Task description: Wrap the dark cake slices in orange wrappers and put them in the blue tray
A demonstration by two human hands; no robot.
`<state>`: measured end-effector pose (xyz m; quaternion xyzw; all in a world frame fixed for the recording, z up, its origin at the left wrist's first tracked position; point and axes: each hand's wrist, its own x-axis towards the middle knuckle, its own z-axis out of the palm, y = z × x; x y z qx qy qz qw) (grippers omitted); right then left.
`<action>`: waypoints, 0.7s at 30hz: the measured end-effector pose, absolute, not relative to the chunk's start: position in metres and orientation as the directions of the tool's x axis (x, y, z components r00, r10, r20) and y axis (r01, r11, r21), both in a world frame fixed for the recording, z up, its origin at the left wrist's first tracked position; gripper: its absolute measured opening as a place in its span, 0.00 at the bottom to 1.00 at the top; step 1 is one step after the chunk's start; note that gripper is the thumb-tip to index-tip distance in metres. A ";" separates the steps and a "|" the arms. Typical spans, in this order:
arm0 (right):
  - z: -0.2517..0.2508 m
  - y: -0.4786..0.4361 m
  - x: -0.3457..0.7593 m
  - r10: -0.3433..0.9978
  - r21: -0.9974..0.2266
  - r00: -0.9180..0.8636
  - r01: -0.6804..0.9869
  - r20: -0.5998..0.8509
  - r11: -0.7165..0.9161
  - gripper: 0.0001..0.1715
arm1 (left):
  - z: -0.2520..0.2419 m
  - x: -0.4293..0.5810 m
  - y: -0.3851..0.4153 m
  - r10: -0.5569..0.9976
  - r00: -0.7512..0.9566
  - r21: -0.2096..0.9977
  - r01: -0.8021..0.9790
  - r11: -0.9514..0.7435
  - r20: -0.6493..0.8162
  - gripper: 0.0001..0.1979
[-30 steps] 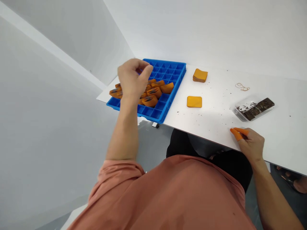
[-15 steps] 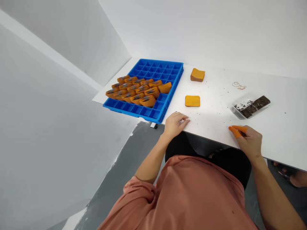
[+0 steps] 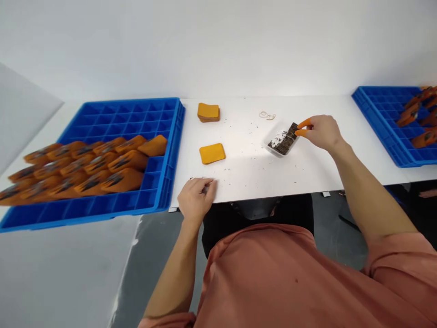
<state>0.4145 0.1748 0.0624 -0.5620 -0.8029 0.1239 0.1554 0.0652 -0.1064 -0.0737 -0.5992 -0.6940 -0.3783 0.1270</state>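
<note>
My left hand rests on the front edge of the white table, fingers loosely curled and a gap between thumb and index finger; nothing shows in it. My right hand has orange covers on thumb and index finger. Their tips come together at the upper right end of a dark brown block of flaky material. What the tips hold is too small to make out. The block lies in a clear plastic box with loose dark flakes. Ahead of my left hand lies a small yellow-orange stack of sheets.
Left stands a blue compartment tray with several orange pouches holding dark contents. Behind lies a thicker stack of orange sheets. Thin tan loops lie behind the box. Another blue tray with orange pouches stands right. Dark crumbs dot the table.
My right hand has moved from the table's front edge forward to the dark block in the box. My left hand stays at the edge, its fingers more curled. The view has swung right.
</note>
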 end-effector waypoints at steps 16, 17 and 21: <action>0.022 0.200 0.402 0.934 -0.135 -0.329 0.928 0.138 0.347 0.19 | -0.072 0.065 -0.108 0.681 -0.200 0.298 0.954 -0.028 0.704 0.08; 0.023 0.200 0.403 0.931 -0.156 -0.337 0.921 0.139 0.357 0.18 | -0.072 0.065 -0.108 0.680 -0.198 0.295 0.955 -0.028 0.706 0.08; 0.030 0.202 0.409 0.931 -0.281 -0.339 0.888 0.138 0.365 0.16 | -0.072 0.065 -0.108 0.682 -0.202 0.294 0.956 -0.020 0.703 0.08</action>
